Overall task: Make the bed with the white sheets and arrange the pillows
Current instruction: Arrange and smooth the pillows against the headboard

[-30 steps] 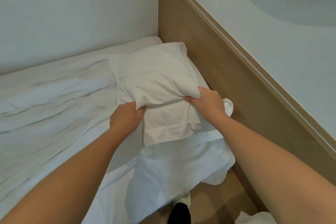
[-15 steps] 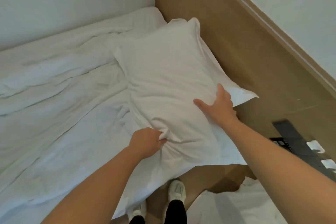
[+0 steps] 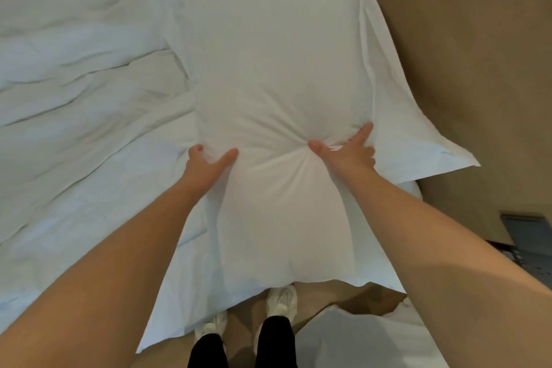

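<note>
A large white pillow (image 3: 283, 75) with a flanged edge fills the middle of the view, its near end hanging over the bed's side above my shoes. My left hand (image 3: 206, 163) pinches the fabric at the pillow's left side. My right hand (image 3: 348, 149) bunches a fold of the pillow's cover near its middle, thumb and fingers closed on the cloth. Creases radiate from both grips. The white sheets (image 3: 74, 92) lie rumpled over the bed to the left.
A tan wooden headboard panel (image 3: 463, 54) rises on the right, close to the pillow's flange. A dark grey device (image 3: 534, 245) sits at the right edge. More white bedding (image 3: 367, 340) lies on the floor by my feet (image 3: 280, 299).
The pillow has been pulled toward me and now overhangs the bed's edge. Both hands shifted up the pillow and gripped its fabric nearer the middle. My view tilted further down.
</note>
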